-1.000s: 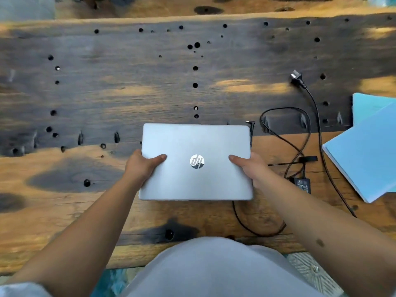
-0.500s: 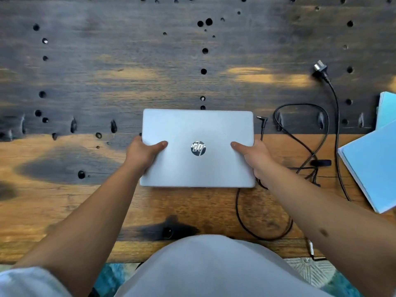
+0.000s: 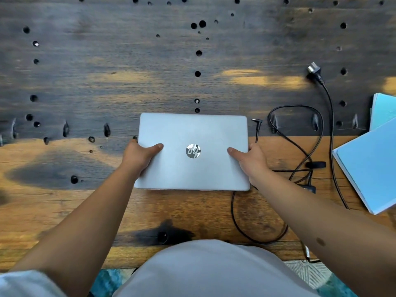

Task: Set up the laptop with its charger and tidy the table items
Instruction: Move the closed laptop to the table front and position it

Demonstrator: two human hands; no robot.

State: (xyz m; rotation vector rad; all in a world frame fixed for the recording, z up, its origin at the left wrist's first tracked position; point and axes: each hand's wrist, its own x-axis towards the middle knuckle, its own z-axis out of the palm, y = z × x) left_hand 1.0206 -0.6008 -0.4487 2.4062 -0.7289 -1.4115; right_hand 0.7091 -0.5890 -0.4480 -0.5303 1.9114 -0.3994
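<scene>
The table (image 3: 64, 211) is lying under everything, its wood dark and pocked with holes toward 12 o'clock and lighter toward 6 o'clock. The left hand (image 3: 140, 157) is gripping the laptop's left edge at 9 o'clock of the logo, its thumb lying flat on the lid and pointing toward 3 o'clock, its fingers curling under the edge out of sight. The laptop (image 3: 192, 129) is sitting closed at the middle of the table, silver lid up, its round logo at the center; whether it is resting on the wood or being lifted slightly, I cannot tell. The right hand (image 3: 251, 161) is gripping the right edge at 3 o'clock of the logo, thumb flat on the lid and pointing toward 9 o'clock, fingers wrapping under the edge. Just beside the laptop's far right corner, the charger's barrel plug (image 3: 256, 121) is lying unplugged. The cable (image 3: 300, 146) is looping loosely at 3 o'clock of the laptop, one run passing under the right forearm. The wall plug (image 3: 314, 70) is lying at 2 o'clock, well apart from the laptop. Blue notebooks (image 3: 372, 163) are lying stacked at the right edge.
</scene>
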